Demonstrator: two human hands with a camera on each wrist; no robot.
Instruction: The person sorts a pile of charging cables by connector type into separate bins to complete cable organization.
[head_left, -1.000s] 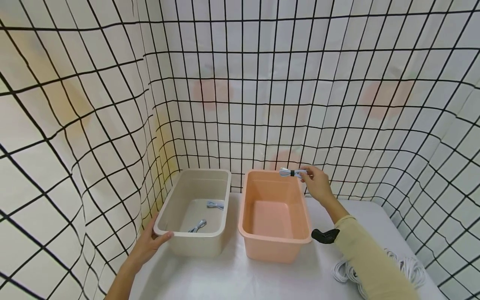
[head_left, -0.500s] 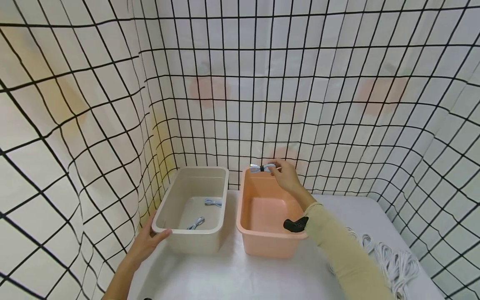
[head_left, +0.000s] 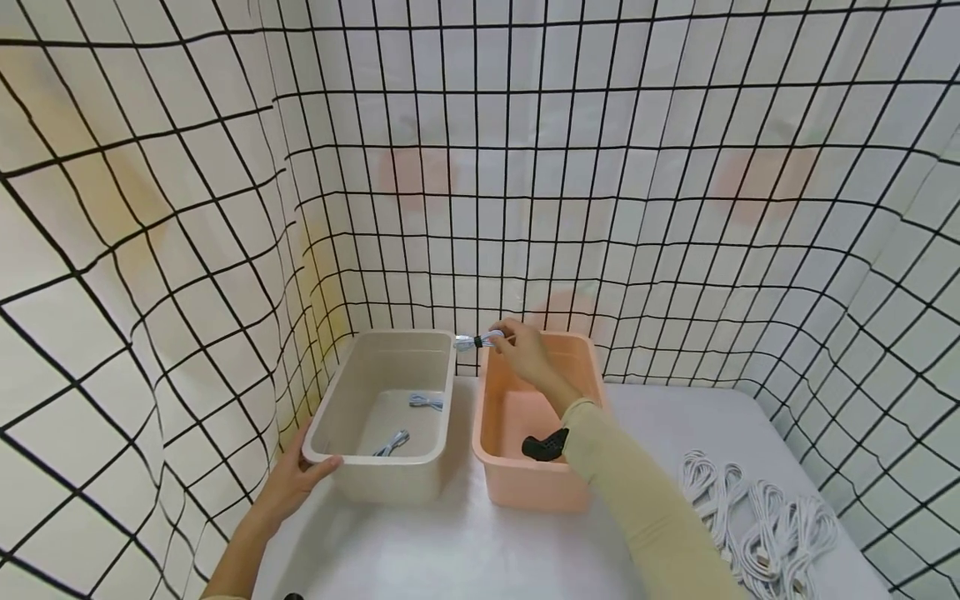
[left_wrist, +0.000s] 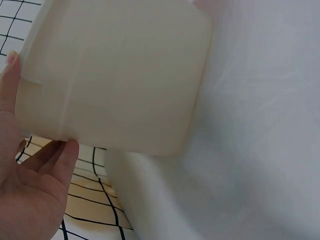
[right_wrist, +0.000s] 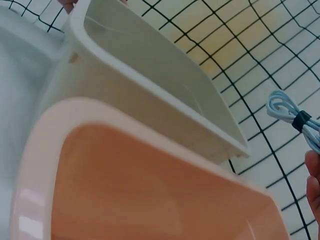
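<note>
My right hand [head_left: 525, 354] pinches a coiled light-blue cable [head_left: 467, 342] bound with a black strap. The cable's free end points left, over the gap between the two bins near their back rims. In the right wrist view, the cable coil [right_wrist: 284, 107] juts past the fingertips [right_wrist: 313, 182]. My left hand [head_left: 288, 485] grips the near left corner of the beige bin [head_left: 386, 483], its thumb at the rim and its fingers along the outer side. Two similar cables lie inside that bin, one nearer the back [head_left: 426, 402] and one at the front [head_left: 392, 443].
An orange bin [head_left: 525, 492] stands right of the beige one, partly under my right forearm. Several white coiled cables [head_left: 765, 533] lie on the white table [head_left: 487, 554] at the right. Black grid netting [head_left: 517, 200] surrounds the back and sides.
My right hand has carried the cable leftward, from above the orange bin's back right corner to the gap between the bins. My left hand keeps its grip on the beige bin.
</note>
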